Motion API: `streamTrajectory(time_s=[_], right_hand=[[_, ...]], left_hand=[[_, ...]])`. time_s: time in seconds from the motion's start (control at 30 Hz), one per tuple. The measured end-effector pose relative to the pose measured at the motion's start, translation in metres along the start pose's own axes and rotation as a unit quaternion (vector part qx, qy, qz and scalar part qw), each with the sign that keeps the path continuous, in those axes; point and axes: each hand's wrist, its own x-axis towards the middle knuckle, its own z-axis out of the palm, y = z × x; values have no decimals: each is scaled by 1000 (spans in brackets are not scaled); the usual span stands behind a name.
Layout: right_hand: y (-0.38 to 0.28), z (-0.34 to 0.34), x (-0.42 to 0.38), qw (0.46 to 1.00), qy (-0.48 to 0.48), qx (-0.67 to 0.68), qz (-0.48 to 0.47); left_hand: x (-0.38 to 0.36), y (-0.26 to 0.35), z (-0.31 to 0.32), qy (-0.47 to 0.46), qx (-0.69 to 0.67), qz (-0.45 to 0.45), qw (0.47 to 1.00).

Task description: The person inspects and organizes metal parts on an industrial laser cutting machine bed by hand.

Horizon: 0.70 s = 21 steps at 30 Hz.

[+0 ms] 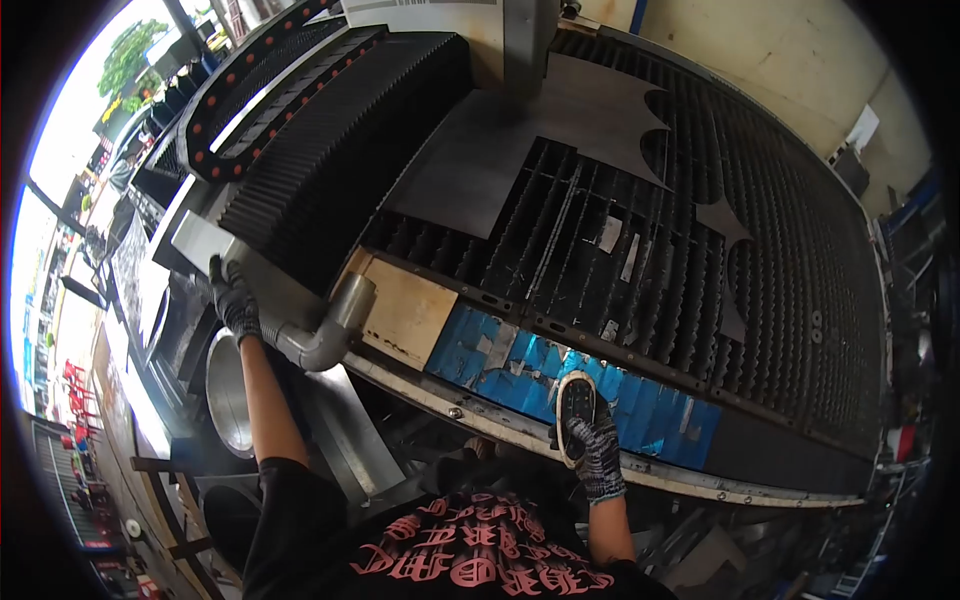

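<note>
This is a metalworking workshop, open to daylight on the left. A large flatbed cutting machine (350, 110) fills the middle, with rows of serrated slats (800, 260) carrying a flat metal sheet (470, 150) that has curved cut-outs. A black cable chain (195, 130) with red dots curves along its far left side, and a grey elbow pipe (325, 345) sits at its near edge. Near left is a round metal duct (228, 390). A plain pale wall (780, 70) stands at the far right; trees (130, 60) and red chairs (78, 400) show at the left.
</note>
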Motion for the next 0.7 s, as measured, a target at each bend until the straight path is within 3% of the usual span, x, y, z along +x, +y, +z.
streamTrajectory(time_s=[0.07,0.13,0.2,0.23,0.27,0.3,0.33,0.43,0.53,0.63,0.7], right_hand=[[16,5,-10,999,15,36,-17],[31,7,-18,999,25,23,-24],[47,1,-26,1000,13,14,-4],[49,1,-32,1000,4,18,12],[55,4,-37,1000,0,15,12],[64,3,-39,1000,2,16,18],[71,3,-41,1000,3,16,22],[85,17,-49,999,15,23,35],[90,18,-57,997,23,12,68],[100,21,-59,998,1,-9,67],[118,3,-48,998,2,-36,53]], left_hand=[[6,-17,1,-23,-8,61,998],[0,-38,8,-38,-80,42,995],[-26,-56,7,-105,-82,-51,990],[-67,-63,17,-79,-51,-78,993],[-98,-59,9,-151,-23,-137,979],[-146,-149,52,-196,-6,-75,978],[-196,-175,59,-255,-20,-106,961],[-385,-240,30,-503,-76,-229,830],[-551,-263,-69,-697,46,-253,669],[-608,-263,-162,-711,95,-346,605],[-623,-276,-177,-680,101,-369,626]])
